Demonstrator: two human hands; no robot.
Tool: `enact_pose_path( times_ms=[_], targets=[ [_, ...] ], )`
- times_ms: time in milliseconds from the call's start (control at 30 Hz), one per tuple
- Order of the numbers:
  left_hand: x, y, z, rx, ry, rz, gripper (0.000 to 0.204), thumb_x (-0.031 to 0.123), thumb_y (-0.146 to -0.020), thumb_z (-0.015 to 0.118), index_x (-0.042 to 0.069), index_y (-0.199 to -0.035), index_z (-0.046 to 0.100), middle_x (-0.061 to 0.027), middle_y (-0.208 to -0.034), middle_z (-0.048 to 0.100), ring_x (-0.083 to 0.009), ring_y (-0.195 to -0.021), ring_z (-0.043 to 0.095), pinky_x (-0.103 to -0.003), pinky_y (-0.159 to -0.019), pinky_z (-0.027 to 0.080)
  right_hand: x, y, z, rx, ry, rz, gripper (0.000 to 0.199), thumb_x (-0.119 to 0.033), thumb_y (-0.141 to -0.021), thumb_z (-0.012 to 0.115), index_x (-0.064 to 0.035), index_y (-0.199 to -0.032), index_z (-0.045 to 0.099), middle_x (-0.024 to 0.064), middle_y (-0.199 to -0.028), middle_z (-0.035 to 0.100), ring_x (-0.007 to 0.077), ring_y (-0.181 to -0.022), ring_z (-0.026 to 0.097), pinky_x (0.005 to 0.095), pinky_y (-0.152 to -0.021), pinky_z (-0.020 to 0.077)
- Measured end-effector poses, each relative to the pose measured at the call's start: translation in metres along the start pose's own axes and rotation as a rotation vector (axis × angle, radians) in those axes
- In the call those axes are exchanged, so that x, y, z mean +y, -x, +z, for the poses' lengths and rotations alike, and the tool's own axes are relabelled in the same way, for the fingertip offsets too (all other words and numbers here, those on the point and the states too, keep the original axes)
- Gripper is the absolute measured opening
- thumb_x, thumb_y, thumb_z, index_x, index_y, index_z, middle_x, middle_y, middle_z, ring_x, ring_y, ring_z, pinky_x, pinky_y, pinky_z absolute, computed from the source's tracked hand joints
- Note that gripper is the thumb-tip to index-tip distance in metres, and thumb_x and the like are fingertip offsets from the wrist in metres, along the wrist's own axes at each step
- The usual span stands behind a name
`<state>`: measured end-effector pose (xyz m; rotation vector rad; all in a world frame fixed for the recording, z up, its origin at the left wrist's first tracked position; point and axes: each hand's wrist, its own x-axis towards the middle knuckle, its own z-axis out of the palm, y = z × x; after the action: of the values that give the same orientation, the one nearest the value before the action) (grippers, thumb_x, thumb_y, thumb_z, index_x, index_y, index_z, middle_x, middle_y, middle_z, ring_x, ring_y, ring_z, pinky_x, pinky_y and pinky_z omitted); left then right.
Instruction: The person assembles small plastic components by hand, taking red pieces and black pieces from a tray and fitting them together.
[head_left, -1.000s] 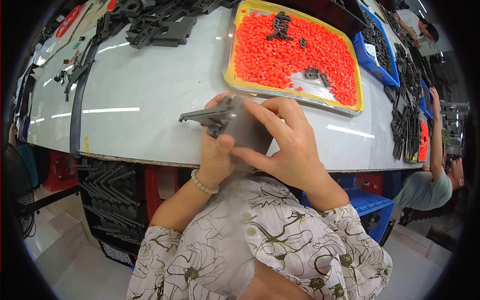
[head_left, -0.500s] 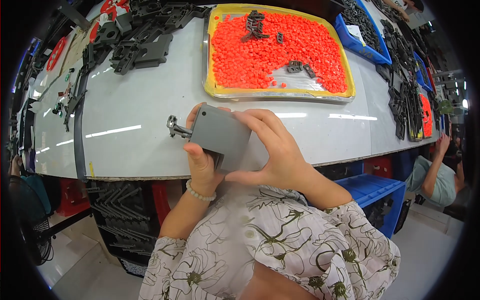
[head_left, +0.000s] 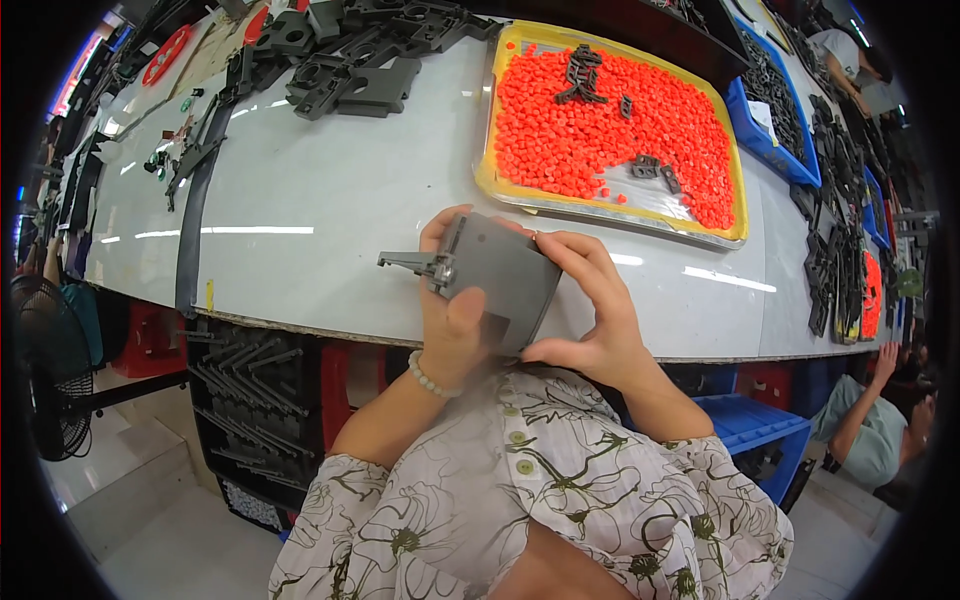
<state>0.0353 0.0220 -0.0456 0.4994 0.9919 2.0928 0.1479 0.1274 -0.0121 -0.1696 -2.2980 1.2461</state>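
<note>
Both hands hold a grey, box-like plastic housing (head_left: 508, 262) over the near edge of the table. My left hand (head_left: 452, 325) is closed round its left side, with the thumb in front and fingertips behind its far edge. My right hand (head_left: 602, 318) grips the right side, fingers on the far corner and thumb near the closest corner. At the housing's left side, by my left thumb, a small dark plastic piece (head_left: 438, 266) juts out leftward with a slim arm. Whether it is fixed to the housing or pinched there, I cannot tell.
Beyond the hands lies a yellow-rimmed tray (head_left: 487, 140) of small red plastic bits (head_left: 550, 130) with several dark parts on them. Grey plastic parts (head_left: 370, 85) are heaped at the far left. A blue bin (head_left: 765, 130) stands far right. Racked parts (head_left: 255, 375) sit below the table's edge.
The housing has tilted in my hands. The small piece's slim arm now points left, its bulky end close to the housing. The whole view has shifted, so the table things appear further right.
</note>
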Motion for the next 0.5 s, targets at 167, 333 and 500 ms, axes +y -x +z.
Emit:
enact_pose_path(
  times_ms=[167, 333, 500],
  targets=[
    [0.0011, 0.0015, 0.0058, -0.058, -0.039, 0.106, 0.089, 0.058, -0.067, 0.069, 0.010, -0.127, 0.023, -0.0175, -0.113, 0.046, -0.0286, -0.107, 0.050, -0.041, -0.090, 0.046, 0.0065, 0.0037, 0.0097, 0.171, -0.701, 0.474, 0.039, -0.012, -0.086, 0.052, -0.0007, -0.124, 0.046, 0.0085, -0.117, 0.051, 0.0151, -0.109, 0.046, 0.0304, -0.091, 0.0395],
    [-0.0003, 0.0001, 0.0102, -0.024, -0.080, 0.158, 0.089, 0.059, -0.067, 0.068, 0.010, -0.127, 0.023, -0.0175, -0.113, 0.046, -0.0306, -0.109, 0.049, -0.042, -0.091, 0.045, 0.0050, 0.0000, 0.0081, 0.060, -1.034, 0.669, 0.039, -0.026, -0.092, 0.046, 0.0032, -0.118, 0.050, 0.0081, -0.115, 0.053, 0.0136, -0.105, 0.049, 0.0280, -0.089, 0.0396],
    [-0.0027, -0.0020, 0.0088, -0.025, -0.069, 0.188, 0.088, 0.058, -0.068, 0.068, 0.009, -0.126, 0.024, -0.0179, -0.113, 0.046, -0.0317, -0.112, 0.048, -0.043, -0.091, 0.044, 0.0024, 0.0021, 0.0122, 0.065, -1.102, 0.730, 0.044, -0.028, -0.093, 0.044, 0.0054, -0.120, 0.047, 0.0070, -0.113, 0.054, 0.0139, -0.103, 0.050, 0.0282, -0.089, 0.0395]
  ],
)
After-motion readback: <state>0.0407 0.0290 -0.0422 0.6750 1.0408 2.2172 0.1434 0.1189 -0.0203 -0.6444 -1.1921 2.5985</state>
